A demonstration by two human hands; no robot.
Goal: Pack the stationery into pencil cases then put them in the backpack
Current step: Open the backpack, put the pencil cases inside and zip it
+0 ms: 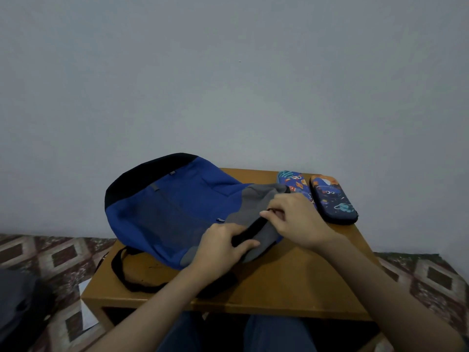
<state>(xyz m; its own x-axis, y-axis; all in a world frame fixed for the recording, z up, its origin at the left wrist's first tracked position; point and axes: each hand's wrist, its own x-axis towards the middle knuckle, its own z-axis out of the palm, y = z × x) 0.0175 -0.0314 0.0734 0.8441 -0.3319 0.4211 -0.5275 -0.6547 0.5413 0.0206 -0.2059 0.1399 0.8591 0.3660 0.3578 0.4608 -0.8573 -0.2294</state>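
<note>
A blue backpack [162, 209] with a black bottom and a grey top lies on its side across the small wooden table [304, 280]. My left hand [220, 246] grips the grey top by its black zip edge. My right hand [291, 217] pinches something small and dark at that same edge, likely the zip pull. Two closed pencil cases lie at the table's far right: a light blue patterned pencil case [291, 180], partly hidden behind the backpack and my right hand, and a dark blue space-print pencil case [333, 199] beside it.
A black shoulder strap [121, 273] loops over the table's front left. The table stands against a plain grey wall on a patterned red-brown floor covering [58, 255]. A dark object [17, 303] sits at the far left, with a white paper [86, 308] near it.
</note>
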